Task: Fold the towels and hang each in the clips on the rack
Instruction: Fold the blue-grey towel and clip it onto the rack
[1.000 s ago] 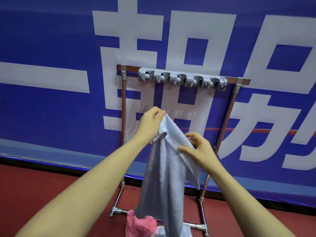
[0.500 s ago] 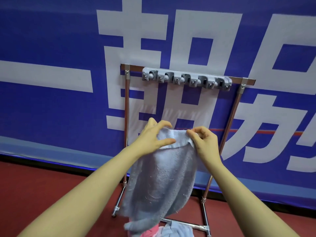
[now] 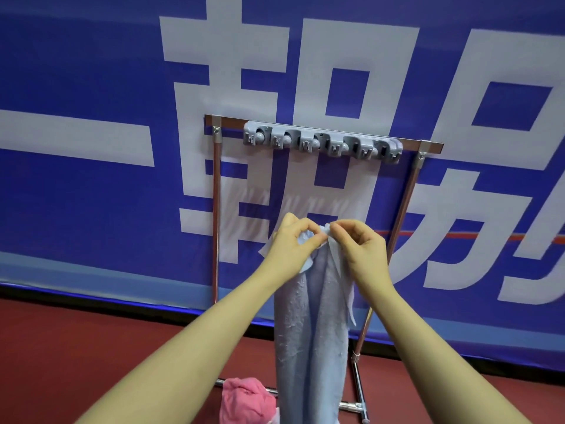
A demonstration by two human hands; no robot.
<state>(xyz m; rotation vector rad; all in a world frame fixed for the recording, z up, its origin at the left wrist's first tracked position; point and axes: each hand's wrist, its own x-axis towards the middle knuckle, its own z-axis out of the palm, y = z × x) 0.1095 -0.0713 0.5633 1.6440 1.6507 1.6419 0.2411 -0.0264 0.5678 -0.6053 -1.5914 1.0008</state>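
I'm standing on a dark red floor (image 3: 91, 347), facing a big blue banner (image 3: 91, 71) with huge white characters that is filling the whole wall ahead of me. In front of it the rack (image 3: 216, 209) is standing on its metal feet, copper-coloured posts on each side, and along its top bar the grey strip of clips (image 3: 322, 142) is sitting with nothing hanging in it.

Both my bare arms are reaching forward and up, meeting in the middle below the clips. My left hand (image 3: 290, 246) is pinching the top edge of the light blue towel (image 3: 308, 332) between thumb and forefinger, the other fingers curling round bunched cloth. My right hand (image 3: 360, 246) is right beside it, fingertips nearly touching the left, thumb and fingers nipping the same top edge. So the hands are together, both clamped on the towel.

The towel is hanging straight down from my fingers in long folds, in front of the rack, well below the clips. Down by the rack's base a pink towel (image 3: 247, 399) is lying crumpled on the floor.
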